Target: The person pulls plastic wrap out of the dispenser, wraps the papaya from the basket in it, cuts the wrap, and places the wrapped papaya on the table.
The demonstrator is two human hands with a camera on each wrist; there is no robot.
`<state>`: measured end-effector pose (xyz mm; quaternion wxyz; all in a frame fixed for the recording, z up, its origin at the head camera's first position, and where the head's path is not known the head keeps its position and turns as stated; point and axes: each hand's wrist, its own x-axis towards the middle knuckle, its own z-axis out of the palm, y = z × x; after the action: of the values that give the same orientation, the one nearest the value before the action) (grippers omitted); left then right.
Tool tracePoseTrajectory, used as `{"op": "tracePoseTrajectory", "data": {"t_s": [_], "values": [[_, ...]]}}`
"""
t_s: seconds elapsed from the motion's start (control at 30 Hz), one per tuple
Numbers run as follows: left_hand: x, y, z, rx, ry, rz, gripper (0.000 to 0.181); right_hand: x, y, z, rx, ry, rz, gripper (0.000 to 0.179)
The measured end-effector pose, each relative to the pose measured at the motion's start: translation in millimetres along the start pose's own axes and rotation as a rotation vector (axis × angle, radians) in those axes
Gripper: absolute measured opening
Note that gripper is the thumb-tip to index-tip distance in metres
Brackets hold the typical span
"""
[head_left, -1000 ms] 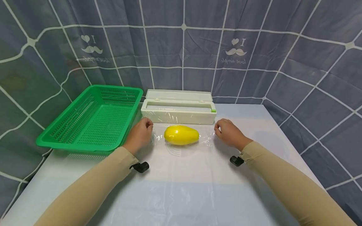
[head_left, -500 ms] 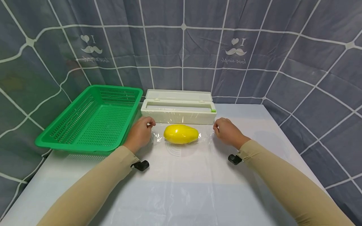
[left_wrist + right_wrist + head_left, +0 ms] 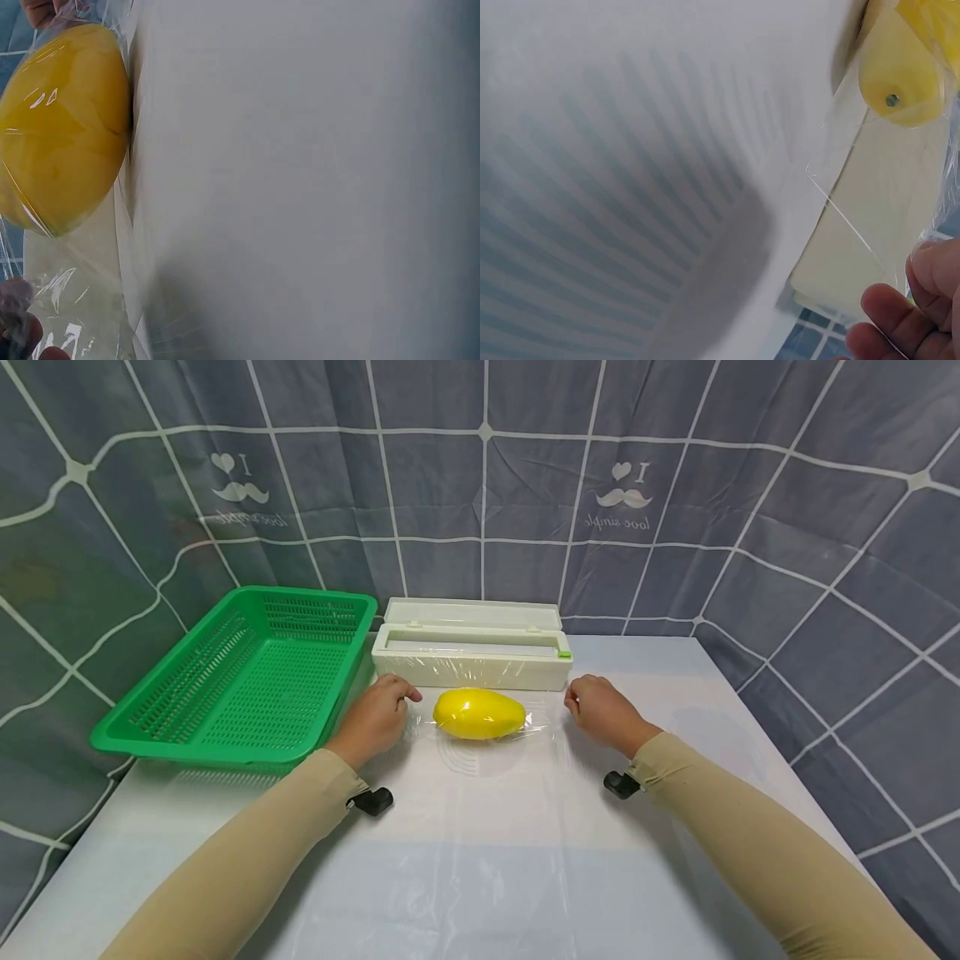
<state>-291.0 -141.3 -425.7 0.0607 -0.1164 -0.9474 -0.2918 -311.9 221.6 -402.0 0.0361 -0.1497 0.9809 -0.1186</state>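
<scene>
A yellow papaya-like fruit (image 3: 478, 713) lies on the white table in front of the cling film box, with clear cling film (image 3: 542, 722) over it. My left hand (image 3: 375, 714) is just left of the fruit, its fingers pointing toward it. In the left wrist view, my fingertips (image 3: 21, 319) are bent at the crinkled film near the fruit's end. To the fruit's right, my right hand (image 3: 603, 710) pinches the film's edge between thumb and fingers. The right wrist view shows film stretching from that thumb (image 3: 937, 266) up to the fruit's dimpled tip.
Behind the fruit stands the white cling film box (image 3: 472, 672), lid raised, a green slider (image 3: 565, 653) at its right end. A green slotted basket (image 3: 225, 749) occupies the left side. A grey grid-patterned curtain (image 3: 525, 485) surrounds the table (image 3: 480, 877).
The left hand has shifted slightly right toward the fruit, its fingers reaching further out. The right hand has edged slightly left. The film beside the fruit has moved a little.
</scene>
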Motion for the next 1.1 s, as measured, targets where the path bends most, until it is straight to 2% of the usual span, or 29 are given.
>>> {"op": "tracePoseTrajectory", "data": {"t_s": [0.2, 0.3, 0.37, 0.47, 0.57, 0.63, 0.7, 0.8, 0.93, 1.0, 1.1], "values": [[-2.1, -1.5, 1.8, -0.039, 0.012, -0.002, 0.037, -2.3, 0.6, -2.5, 0.058, 0.023, -0.009, 0.021], [-2.4, -0.3, 2.5, -0.024, -0.011, -0.014, 0.041, -7.9, -7.7, -8.5, 0.115, 0.086, -0.014, 0.026], [-2.4, 0.9, 3.0, -0.010, -0.024, -0.018, 0.041, -13.9, -19.5, -12.6, 0.132, 0.151, -0.064, 0.029], [-3.3, 3.6, 2.4, 0.005, -0.028, -0.021, 0.041, -23.7, -42.7, -13.9, 0.094, 0.208, -0.223, 0.033], [-4.4, 6.1, 0.9, 0.011, -0.024, -0.028, 0.041, -30.2, -61.7, -7.0, 0.010, 0.156, -0.375, 0.047], [-4.9, 6.5, 0.0, 0.012, -0.024, -0.031, 0.040, -30.6, -68.2, 0.3, -0.042, 0.078, -0.405, 0.058], [-5.0, 5.9, -0.7, 0.021, -0.024, -0.028, 0.040, -28.2, -70.6, 7.3, -0.079, 0.018, -0.392, 0.066], [-5.0, 3.9, -0.9, 0.031, -0.025, -0.022, 0.039, -22.3, -69.2, 14.9, -0.087, -0.011, -0.361, 0.069], [-6.7, 2.4, -2.1, 0.019, -0.003, -0.047, 0.035, -14.5, -68.4, 21.0, -0.052, 0.011, -0.371, 0.067], [-7.8, 4.2, -3.4, 0.018, 0.030, -0.053, 0.036, -11.5, -69.1, 22.9, -0.036, 0.024, -0.377, 0.067], [-9.1, 13.6, -7.0, 0.044, 0.080, 0.000, 0.038, -9.0, -70.5, 24.5, -0.033, 0.043, -0.375, 0.067]]}}
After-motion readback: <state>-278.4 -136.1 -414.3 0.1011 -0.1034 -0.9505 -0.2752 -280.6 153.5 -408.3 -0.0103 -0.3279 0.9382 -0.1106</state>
